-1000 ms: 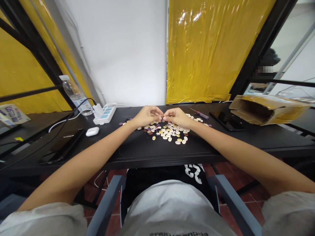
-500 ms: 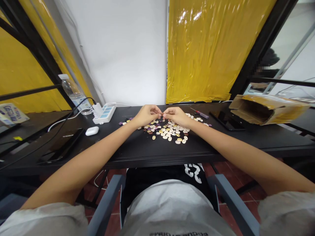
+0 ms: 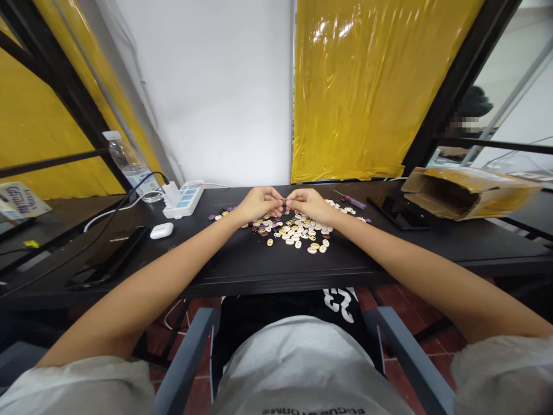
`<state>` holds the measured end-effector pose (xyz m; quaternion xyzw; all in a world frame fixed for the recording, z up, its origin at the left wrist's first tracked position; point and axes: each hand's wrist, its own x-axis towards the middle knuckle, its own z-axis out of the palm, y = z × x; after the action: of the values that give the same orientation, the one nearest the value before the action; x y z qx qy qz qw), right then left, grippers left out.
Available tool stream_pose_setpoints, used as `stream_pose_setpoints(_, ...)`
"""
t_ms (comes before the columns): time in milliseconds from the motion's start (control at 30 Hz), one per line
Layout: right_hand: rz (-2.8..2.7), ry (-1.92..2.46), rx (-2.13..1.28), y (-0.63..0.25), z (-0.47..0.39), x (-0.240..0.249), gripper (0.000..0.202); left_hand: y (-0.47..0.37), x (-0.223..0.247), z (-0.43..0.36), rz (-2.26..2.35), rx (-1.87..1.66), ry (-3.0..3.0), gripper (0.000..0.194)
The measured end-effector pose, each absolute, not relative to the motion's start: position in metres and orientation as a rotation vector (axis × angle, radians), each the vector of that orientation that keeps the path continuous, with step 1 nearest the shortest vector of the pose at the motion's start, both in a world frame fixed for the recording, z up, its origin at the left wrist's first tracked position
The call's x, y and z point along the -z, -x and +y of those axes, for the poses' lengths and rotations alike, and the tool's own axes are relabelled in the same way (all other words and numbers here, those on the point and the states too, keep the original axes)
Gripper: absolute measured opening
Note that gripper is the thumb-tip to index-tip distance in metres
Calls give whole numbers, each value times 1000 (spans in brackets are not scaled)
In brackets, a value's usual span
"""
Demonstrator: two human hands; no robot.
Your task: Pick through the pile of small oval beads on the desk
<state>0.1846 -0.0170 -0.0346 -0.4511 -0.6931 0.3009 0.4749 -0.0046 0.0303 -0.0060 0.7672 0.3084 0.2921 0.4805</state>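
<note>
Reddish piece (image 3: 284, 200) between left grip (image 3: 260, 203) and right grip (image 3: 311, 204), box (image 3: 496, 196) interior shadowed.

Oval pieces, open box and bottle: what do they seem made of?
Oval pieces: perhaps plastic or wood; mostly pale, smooth-looking, too small to settle.
Open box: matte cardboard, by its brown, bent flaps; the yellow tape looks glossy.
Bottle: likely clear plastic; see-through walls.

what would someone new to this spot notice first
Probably the bright yellow sheeting that hangs behind the black table, right of the white wall. Next, the left hand and right hand, fingertips together at a small reddish piece above scattered oval pieces. Then the open cardboard box at the table's right.
</note>
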Motion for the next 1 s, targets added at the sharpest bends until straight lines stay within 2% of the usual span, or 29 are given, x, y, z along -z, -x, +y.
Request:
stream_pose_setpoints(267, -1706, 1053, -767, -186, -13, 37, 17, 6, 2, 28, 691, -711, -1685, 14)
stream_pose_setpoints(500, -1780, 1074, -631, -186, -15, 35, 16, 9, -1, 29, 719, -691, -1576, 8)
stream_pose_setpoints(633, -1784, 1078, -649, -186, -15, 35, 17, 10, 1, 32, 723, -728, -1619, 9)
stream_pose_setpoints(867, -1736, 1074, -741, -186, -16, 34, 22, 6, 7, 31, 696, -811, -1747, 22)
stream_pose_setpoints(1000, -1732, 1075, -747, -185, -17, 34, 23, 6, 6, 31, 715, -847, -1864, 18)
